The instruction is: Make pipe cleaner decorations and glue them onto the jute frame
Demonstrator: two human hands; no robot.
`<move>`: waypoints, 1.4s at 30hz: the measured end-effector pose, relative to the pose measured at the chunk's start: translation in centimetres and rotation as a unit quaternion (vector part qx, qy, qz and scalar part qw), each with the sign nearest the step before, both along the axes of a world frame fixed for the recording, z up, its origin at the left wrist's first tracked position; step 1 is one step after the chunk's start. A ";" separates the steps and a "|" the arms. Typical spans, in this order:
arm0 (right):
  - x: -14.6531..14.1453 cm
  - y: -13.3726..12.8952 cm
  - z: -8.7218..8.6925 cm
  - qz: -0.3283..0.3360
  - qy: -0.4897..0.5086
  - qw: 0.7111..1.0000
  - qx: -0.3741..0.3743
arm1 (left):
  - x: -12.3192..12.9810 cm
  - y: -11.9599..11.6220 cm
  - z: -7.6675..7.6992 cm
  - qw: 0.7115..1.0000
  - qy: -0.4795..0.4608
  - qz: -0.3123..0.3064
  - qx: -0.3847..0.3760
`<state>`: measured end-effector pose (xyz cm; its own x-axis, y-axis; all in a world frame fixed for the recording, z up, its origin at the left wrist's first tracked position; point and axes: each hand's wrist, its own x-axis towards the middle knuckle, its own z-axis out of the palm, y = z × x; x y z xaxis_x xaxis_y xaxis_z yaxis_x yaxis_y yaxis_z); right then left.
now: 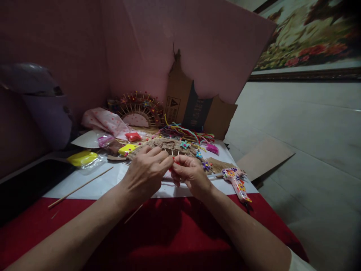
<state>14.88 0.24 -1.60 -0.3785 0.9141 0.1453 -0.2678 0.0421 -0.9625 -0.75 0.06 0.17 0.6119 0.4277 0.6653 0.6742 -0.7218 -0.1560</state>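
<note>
My left hand [148, 169] and my right hand [193, 176] meet over the front of the white sheet, fingertips pinched together. Between them shows a small red piece [175, 161], mostly covered by the fingers; its material is hard to tell. Just behind the hands lies a semicircular woven twine piece [160, 143] with thin sticks ending in coloured beads. A teal flower [184, 144], a blue flower [199, 154] and a purple flower [207, 166] sit along its right side. To the right of my right hand rests a flower-patterned glue gun [236, 181].
Packets of yellow clay [81, 159], red clay [133, 136] and magenta clay [212, 149] lie around. A finished-looking fan [135, 119] and torn cardboard [180, 90] lean at the back, near coloured pipe cleaners [186, 130]. A thin stick [81, 187] crosses the left; a purple bin [49, 116] stands beyond.
</note>
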 end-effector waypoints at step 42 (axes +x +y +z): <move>-0.3 -0.2 0.4 -0.122 -0.027 0.990 0.068 | 0.6 0.4 -0.4 0.619 -0.531 -0.110 -0.567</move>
